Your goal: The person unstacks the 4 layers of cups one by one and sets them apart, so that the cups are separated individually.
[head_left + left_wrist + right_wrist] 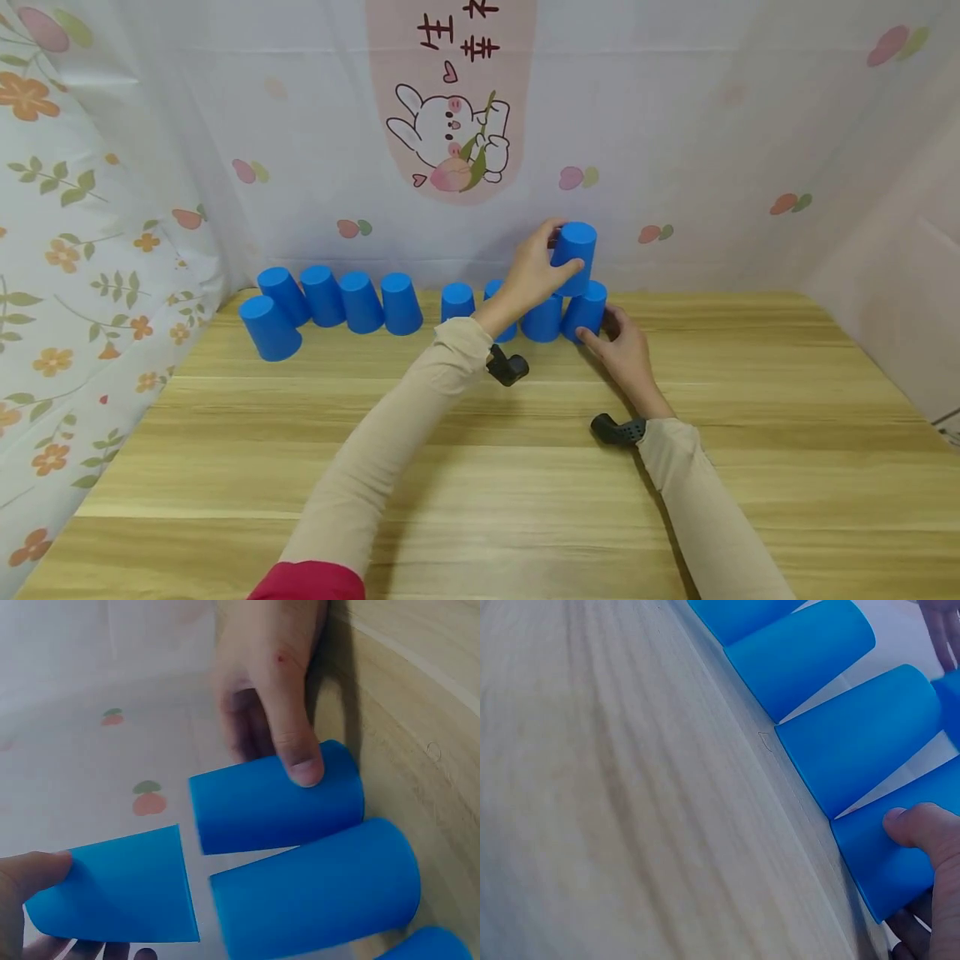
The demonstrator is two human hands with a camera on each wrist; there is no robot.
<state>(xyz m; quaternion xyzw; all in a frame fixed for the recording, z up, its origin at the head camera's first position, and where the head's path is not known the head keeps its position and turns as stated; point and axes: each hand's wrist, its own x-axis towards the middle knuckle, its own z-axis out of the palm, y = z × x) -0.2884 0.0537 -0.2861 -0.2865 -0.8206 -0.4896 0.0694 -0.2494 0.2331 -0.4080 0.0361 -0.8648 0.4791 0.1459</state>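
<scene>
My left hand [531, 271] holds a blue plastic cup [579, 250] upside down, thumb on its near side, above the right end of a row of matching cups. In the left wrist view the held cup [124, 889] has its wide rim facing the rims' side of the narrow tops below, with a small gap. My right hand [628, 354] grips the endmost standing cup [585, 310], its thumb [911, 825] pressed on the side. Beside that one stands another upturned cup [542, 322]; further cups [457, 302] of the row are partly hidden behind my left forearm.
Further left on the wooden table [480, 483] stand several more upturned blue cups [362, 304], one of them [270, 329] nearer the front. A patterned cloth [675, 150] hangs right behind the row. Black wrist devices [618, 430] sit on both arms.
</scene>
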